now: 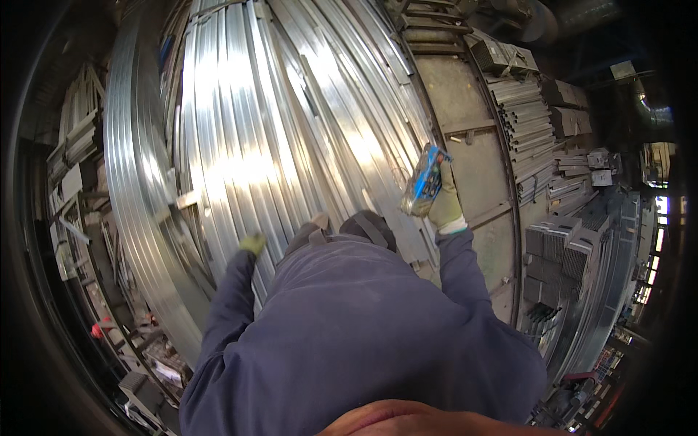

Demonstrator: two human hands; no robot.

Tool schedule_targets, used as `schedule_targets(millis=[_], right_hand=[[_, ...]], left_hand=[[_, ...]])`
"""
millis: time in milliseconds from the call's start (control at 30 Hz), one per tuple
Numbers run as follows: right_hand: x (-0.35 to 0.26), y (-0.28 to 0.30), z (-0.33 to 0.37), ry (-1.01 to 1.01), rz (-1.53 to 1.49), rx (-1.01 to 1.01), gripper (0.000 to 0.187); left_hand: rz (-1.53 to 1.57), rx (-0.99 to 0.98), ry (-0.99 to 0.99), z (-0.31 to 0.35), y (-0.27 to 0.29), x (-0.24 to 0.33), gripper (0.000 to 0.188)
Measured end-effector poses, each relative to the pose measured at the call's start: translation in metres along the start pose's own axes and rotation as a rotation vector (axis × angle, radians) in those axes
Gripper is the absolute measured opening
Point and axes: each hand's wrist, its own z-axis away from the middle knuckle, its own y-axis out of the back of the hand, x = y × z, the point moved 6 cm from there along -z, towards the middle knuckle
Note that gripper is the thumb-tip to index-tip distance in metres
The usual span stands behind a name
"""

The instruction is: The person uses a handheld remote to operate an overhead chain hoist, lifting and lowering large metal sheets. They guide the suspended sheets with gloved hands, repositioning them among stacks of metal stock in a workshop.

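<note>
Right hand [445, 203], gloved: grips blue-topped packet [424, 182]. Left hand [252, 243], gloved: on long steel profiles [276, 131], grip cannot be told.

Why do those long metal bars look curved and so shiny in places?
In the head view the fisheye lens bends straight edges toward the rim, so the metal bars bow; bright glare washes out their middle, the corners fall dark, and the right hand with its blue packet looks slightly blurred.

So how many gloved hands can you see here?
2. The left hand is down by the long shiny metal bars; the right hand is raised, holding a blue packet. No other hands show.
</note>
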Motion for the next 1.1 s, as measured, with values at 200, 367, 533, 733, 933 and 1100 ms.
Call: schedule_targets(millis=[200,367,533,733,933,1100], right_hand=[[-0.054,0.030,-0.172,-0.078,-0.212,0.075,0.059],[-0.142,0.001,-0.399,-0.025,-0.263,-0.052,0.055],[-0.266,-0.107,-0.558,-0.101,-0.145,-0.207,0.049],[-0.386,-0.189,-0.767,-0.001,-0.053,-0.277,0.053],[-0.422,-0.240,-0.941,0.050,-0.122,-0.084,0.058],[-0.430,-0.273,-1.040,-0.294,0.081,0.015,0.044]], left_hand=[[0.616,0.286,-0.496,-0.174,0.331,0.298,0.058],[0.452,0.396,-0.307,-0.312,0.352,0.386,0.069],[0.025,-0.260,0.113,-0.311,0.202,0.323,0.069],[0.082,-0.453,0.285,-0.367,0.213,0.328,0.074],[0.050,-0.198,0.201,-0.614,0.449,0.467,0.081],[0.741,0.351,-0.430,-0.753,0.790,0.706,0.053]])
